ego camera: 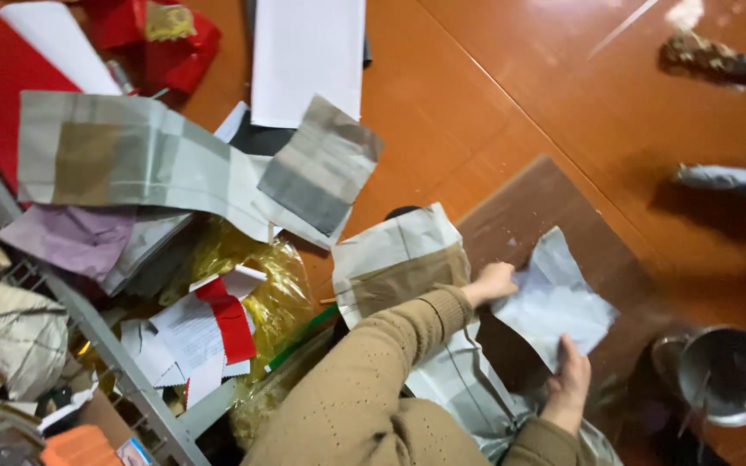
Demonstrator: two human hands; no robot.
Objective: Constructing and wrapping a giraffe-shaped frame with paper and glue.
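Both hands hold one crumpled pale grey sheet of paper [554, 302] over a dark brown mat [563, 203]. My left hand [489, 281], in a tan knitted sleeve, pinches the sheet's left edge. The sheet's lower edge is gripped from below by my right hand [568, 380]. Under my left forearm lies a folded grey and tan checked paper [399, 259]. More pale paper spreads beneath both arms.
A long checked strip [140, 160], a white sheet [308, 56], red items [153, 34], yellow cellophane [274, 289] and red-and-white scraps [209, 328] clutter the left. A grey metal frame [114, 349] crosses bottom left. A metal cup [727, 375] stands bottom right, grey objects [731, 183] beyond it.
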